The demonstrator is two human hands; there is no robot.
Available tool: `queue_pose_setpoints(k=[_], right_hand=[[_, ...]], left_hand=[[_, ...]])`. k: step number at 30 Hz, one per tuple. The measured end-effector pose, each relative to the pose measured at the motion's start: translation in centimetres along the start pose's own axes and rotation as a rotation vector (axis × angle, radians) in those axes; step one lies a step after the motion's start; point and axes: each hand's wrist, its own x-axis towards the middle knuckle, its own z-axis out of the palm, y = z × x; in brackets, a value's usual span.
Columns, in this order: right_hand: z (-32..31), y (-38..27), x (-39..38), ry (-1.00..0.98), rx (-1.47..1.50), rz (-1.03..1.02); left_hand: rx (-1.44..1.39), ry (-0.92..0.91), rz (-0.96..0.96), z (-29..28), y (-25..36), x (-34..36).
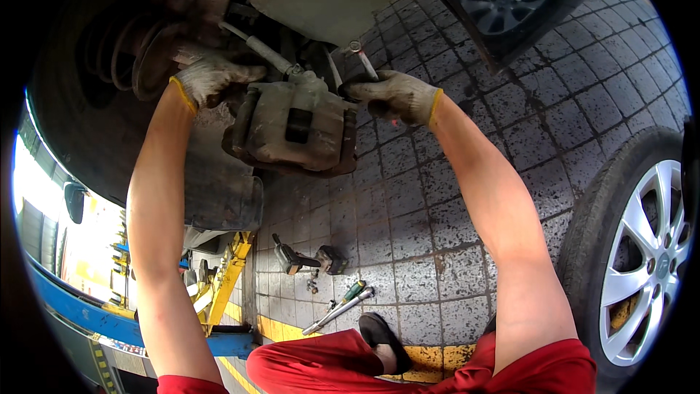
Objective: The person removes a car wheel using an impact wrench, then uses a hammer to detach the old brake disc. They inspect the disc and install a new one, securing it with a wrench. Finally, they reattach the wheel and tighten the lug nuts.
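Observation:
A dirty grey brake caliper (295,128) hangs in the wheel arch, between my two gloved hands. My left hand (215,80) is at its upper left side, one finger stretched toward it and the others curled; what they hold is hidden. In my right hand (394,96), just right of the caliper, is a metal wrench (367,63). The wrench's round head points up and away, and the fingers are closed around its lower part. Behind the caliper a pale rod-shaped shock absorber (268,52) slants up to the left, with a coil spring (117,58) farther left.
On the tiled floor (415,248) lie a cordless power tool (292,257), a green-handled screwdriver (354,290), a long ratchet handle (341,310) and a few small bolts (313,282). A wheel (649,248) stands at right. A yellow lift arm (232,277) is lower left; another car (510,4) is beyond.

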Motion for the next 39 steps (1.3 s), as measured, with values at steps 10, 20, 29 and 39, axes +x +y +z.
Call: queue_pose_setpoints(k=[10,20,29,39], right_hand=[[0.3,0.5,0.1,-0.001,0.086,0.002],[0.8,-0.6,-0.7,0.011,0.046,0.007],[0.9,0.0,-0.6,0.049,0.079,-0.006],[0.1,0.5,0.1,0.004,0.137,-0.047]], left_hand=[[-0.009,-0.083,0.115,-0.2,0.6,-0.9],[-0.079,0.009,-0.056,0.3,0.5,-0.1],[0.062,0.049,-0.153,2.6,2.6,-0.8],[-0.169,0.009,0.012,0.4,-0.2,-0.2]])
